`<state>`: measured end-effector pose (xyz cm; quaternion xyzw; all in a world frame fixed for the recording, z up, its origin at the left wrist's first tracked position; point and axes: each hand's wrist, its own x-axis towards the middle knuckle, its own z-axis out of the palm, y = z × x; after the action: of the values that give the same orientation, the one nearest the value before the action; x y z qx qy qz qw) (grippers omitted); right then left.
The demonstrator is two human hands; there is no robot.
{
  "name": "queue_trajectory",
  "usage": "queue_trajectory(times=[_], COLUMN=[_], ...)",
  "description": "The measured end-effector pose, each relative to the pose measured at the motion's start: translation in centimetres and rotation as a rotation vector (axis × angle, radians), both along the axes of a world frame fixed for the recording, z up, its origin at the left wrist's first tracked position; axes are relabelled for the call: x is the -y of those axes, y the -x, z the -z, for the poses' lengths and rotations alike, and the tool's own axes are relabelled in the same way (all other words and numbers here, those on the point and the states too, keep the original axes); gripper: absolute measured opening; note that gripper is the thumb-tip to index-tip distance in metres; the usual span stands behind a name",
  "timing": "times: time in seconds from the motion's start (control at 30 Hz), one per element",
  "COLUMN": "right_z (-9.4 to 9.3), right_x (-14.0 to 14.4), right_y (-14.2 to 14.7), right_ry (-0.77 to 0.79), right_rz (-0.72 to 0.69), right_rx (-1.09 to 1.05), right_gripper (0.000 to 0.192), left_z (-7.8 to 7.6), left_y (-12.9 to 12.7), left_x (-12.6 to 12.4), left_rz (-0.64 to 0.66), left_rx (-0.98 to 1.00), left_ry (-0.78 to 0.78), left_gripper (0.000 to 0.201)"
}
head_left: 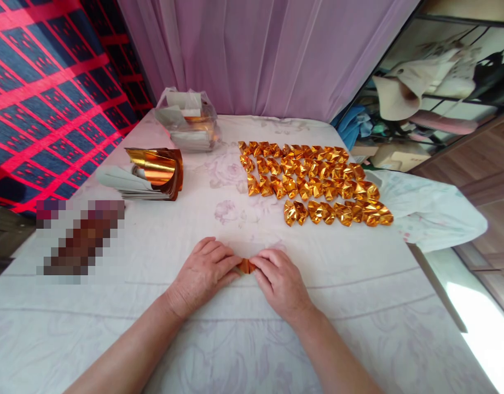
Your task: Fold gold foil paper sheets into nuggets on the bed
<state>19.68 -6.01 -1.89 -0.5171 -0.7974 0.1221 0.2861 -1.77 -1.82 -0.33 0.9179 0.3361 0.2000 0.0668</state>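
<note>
A small piece of shiny gold foil paper (247,266) lies between my hands, low over the cloth-covered table (252,350). My left hand (208,268) pinches its left end, and my right hand (281,279) pinches the other end. Only the middle of the paper shows; the fingers hide both ends. Beyond my right hand stand several rows of folded gold foil pieces (313,186). Farther off on the left is a curled stack of gold foil sheets (159,169) with pale backs.
At the back left sits a clear plastic bag (190,123) with more sheets inside. A pixelated patch (81,241) covers something on the left. A purple curtain (255,54) hangs behind, and a shelf of bags and hats (436,82) stands on the right.
</note>
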Motion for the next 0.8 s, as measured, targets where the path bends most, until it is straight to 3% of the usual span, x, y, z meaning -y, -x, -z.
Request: queue_trajectory(times=[0.53, 0.8], right_z=[-0.68, -0.47], right_x=[0.49, 0.40], right_y=[-0.20, -0.27], right_ry=[0.017, 0.003], right_rz=[0.062, 0.077], right_rx=[0.060, 0.045], right_gripper=[0.014, 0.015], left_z=[-0.38, -0.31], left_y=[0.02, -0.07], left_x=[0.05, 0.07], left_rz=[-0.005, -0.021], left_rx=[0.068, 0.056], left_ry=[0.155, 0.158], left_gripper=[0.021, 0.023])
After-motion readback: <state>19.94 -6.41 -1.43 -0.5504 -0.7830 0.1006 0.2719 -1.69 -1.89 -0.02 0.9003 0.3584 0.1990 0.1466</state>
